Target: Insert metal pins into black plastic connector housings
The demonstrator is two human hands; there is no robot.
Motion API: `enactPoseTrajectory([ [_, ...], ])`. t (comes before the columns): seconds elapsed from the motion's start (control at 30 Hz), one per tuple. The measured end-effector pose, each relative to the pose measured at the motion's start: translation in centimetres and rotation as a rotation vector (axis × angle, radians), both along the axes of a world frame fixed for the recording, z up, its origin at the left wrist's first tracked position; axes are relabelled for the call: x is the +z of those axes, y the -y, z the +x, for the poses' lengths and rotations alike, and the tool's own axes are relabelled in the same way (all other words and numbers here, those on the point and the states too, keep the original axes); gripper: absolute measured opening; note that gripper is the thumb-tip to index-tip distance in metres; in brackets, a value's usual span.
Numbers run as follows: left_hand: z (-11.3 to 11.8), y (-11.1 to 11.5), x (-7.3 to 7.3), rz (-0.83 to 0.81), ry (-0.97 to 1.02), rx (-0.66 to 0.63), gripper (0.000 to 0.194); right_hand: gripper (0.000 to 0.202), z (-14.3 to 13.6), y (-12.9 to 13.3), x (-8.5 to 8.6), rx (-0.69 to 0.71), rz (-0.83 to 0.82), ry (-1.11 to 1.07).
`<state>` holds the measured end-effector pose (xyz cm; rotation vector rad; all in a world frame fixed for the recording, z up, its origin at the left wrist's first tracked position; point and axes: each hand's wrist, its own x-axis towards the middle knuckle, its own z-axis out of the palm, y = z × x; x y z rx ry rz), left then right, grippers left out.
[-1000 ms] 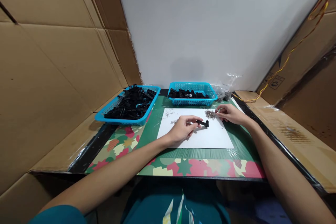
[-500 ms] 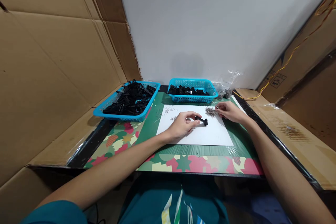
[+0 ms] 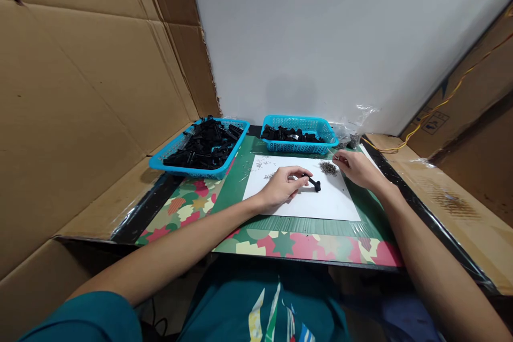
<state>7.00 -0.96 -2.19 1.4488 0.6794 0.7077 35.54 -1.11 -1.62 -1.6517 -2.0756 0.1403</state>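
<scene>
My left hand (image 3: pixel 282 188) pinches a slim black plastic part (image 3: pixel 313 181) between thumb and fingers, just over a white sheet (image 3: pixel 320 208). The part's knobbed end points right, out of the grip. Beside the pile of small metal pieces (image 3: pixel 328 169), at the sheet's right side, my right hand (image 3: pixel 356 166) is closed on a thin metal tool (image 3: pixel 331 154). Only a short length of it shows, and its exact kind is hard to make out. More tiny metal pieces (image 3: pixel 262 162) lie scattered at the sheet's upper left.
A blue basket (image 3: pixel 216 173) heaped with black parts stands at left; a second blue basket (image 3: pixel 300 147) with black parts is behind the sheet. Clear plastic bags (image 3: pixel 352 133) sit at its right. Cardboard walls (image 3: pixel 80 91) flank the table, and a yellow cable (image 3: pixel 417 131) runs at right.
The view has shifted slightly. My right hand has turned a little and moved slightly away from the metal pile. My left hand still grips the black part.
</scene>
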Motion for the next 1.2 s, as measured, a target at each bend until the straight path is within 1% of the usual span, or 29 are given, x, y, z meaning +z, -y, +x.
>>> enactPoseTrajectory([
  [0.07, 0.0, 0.1, 0.1, 0.005, 0.000, -0.004, 0.036, 0.023, 0.2, -0.1, -0.1, -0.019, -0.008, -0.001],
  [0.13, 0.0, 0.1, 0.2, 0.010, -0.002, -0.008, 0.036, 0.021, 0.5, -0.2, -0.3, -0.025, -0.041, -0.061],
  [0.23, 0.0, 0.2, 0.3, 0.018, -0.006, -0.010, 0.036, 0.026, 0.9, -0.4, -0.5, 0.013, -0.151, -0.150],
  [0.3, 0.0, 0.2, 0.3, 0.021, -0.007, -0.013, 0.036, 0.027, 0.9, -0.4, -0.5, 0.034, -0.192, -0.151],
  [0.4, 0.0, 0.3, 0.3, 0.019, -0.006, -0.018, 0.036, 0.026, 0.4, -0.2, -0.2, 0.036, -0.164, -0.158],
  [0.47, 0.0, 0.3, 0.4, 0.019, -0.005, -0.018, 0.035, 0.029, 0.1, 0.1, 0.2, 0.035, -0.123, -0.210],
  [0.63, 0.0, 0.3, 0.4, 0.019, 0.005, -0.026, 0.038, 0.037, -0.2, 0.5, 0.9, 0.035, 0.060, -0.373],
  [0.7, 0.0, 0.3, 0.4, 0.022, 0.007, -0.024, 0.039, 0.038, -0.3, 0.6, 1.1, 0.032, 0.106, -0.409],
  [1.03, -0.1, 0.2, 0.3, 0.034, 0.013, -0.012, 0.041, 0.049, -0.3, 0.6, 1.2, 0.065, -0.073, -0.351],
  [1.2, -0.2, 0.0, 0.2, 0.053, 0.024, -0.004, 0.044, 0.042, -0.3, 0.8, 1.3, 0.065, -0.101, -0.325],
])
